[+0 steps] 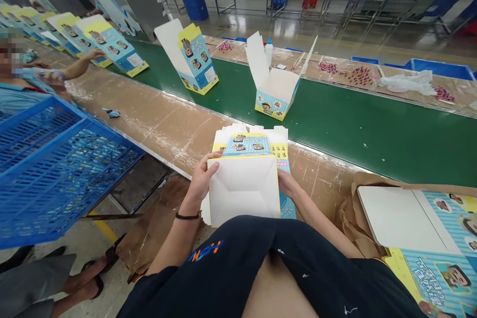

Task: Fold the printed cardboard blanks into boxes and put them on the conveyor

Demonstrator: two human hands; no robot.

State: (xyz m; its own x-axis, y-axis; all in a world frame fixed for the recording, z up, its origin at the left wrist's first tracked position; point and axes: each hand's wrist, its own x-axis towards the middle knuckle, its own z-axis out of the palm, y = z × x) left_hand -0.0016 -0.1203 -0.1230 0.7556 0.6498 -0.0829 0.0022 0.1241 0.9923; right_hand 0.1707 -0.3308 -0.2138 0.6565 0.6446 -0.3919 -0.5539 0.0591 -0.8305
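Close to my body I hold a printed cardboard box, its white side facing up and a blue-and-yellow printed panel at its far end. My left hand grips the left edge, thumb on the white face. On the right edge my right hand is closed, its fingertips partly hidden behind the card. Beneath it lie more flat printed cartons on the brown-covered table edge. Ahead, an opened box with raised flaps stands on the green conveyor belt.
Another box stands further left on the belt, with several more beyond. Flat cartons in brown paper lie at my right. A blue crate stands at left, near a co-worker's arm. A glue bottle stands across the belt.
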